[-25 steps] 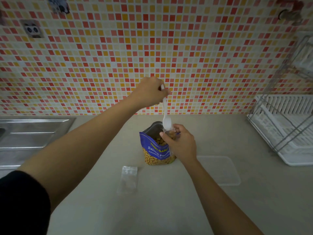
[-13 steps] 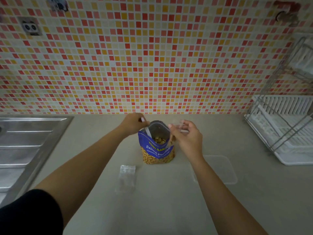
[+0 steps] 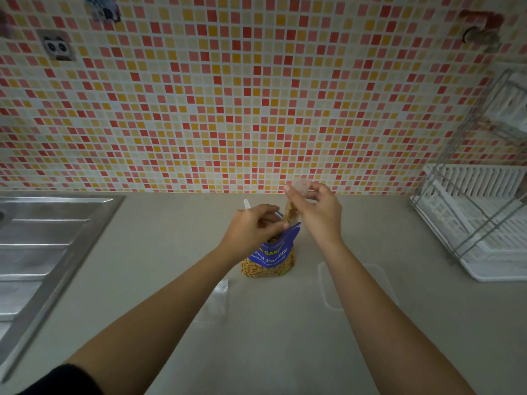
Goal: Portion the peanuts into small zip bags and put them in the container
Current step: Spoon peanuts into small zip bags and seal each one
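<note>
— Two hands meet over an opened peanut pack (image 3: 268,259) on a kitchen worktop (image 3: 285,352). Which step is this?
— Filling, by the look of it. In the head view, the right hand (image 3: 318,215) pinches the top of a small zip bag (image 3: 291,212), which hangs just above the pack's mouth with peanuts showing inside. The left hand (image 3: 252,228) has its fingers curled round a white spoon (image 3: 247,204), whose bowl is hidden behind the hand.
— And next?
— Another scoop, or, if the portion is judged enough, pressing the zip closed and laying the bag in the clear container (image 3: 328,289) partly under the right forearm. Sealing would call for a free hand.
— The bag itself?
— Thin, clear and limp, with tan nuts bunched low. A second, empty zip bag (image 3: 221,300) lies flat beside the left forearm.
</note>
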`<action>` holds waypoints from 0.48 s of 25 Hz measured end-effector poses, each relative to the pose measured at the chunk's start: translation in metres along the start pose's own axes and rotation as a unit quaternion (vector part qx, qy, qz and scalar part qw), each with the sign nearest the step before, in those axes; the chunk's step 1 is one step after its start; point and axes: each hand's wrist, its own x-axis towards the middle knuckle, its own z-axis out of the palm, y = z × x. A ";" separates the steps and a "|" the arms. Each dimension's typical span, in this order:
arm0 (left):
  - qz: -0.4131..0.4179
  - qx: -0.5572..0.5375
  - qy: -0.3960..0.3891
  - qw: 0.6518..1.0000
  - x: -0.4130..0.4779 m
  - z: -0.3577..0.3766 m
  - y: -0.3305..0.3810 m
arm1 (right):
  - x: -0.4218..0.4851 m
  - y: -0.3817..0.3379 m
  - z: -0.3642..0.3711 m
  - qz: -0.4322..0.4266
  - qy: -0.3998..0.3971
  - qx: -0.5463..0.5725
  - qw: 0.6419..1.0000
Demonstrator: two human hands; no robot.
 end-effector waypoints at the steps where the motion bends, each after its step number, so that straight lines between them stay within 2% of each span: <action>1: -0.007 -0.021 0.012 1.000 0.002 0.002 0.000 | 0.002 0.001 0.000 0.001 -0.010 -0.001 1.000; 6: -0.102 -0.241 -0.026 0.965 -0.008 0.001 0.004 | 0.008 0.006 -0.025 0.006 -0.128 0.071 0.989; 12: -0.162 -0.326 -0.094 0.927 -0.057 0.030 0.007 | -0.016 0.035 -0.060 0.041 -0.193 0.040 0.979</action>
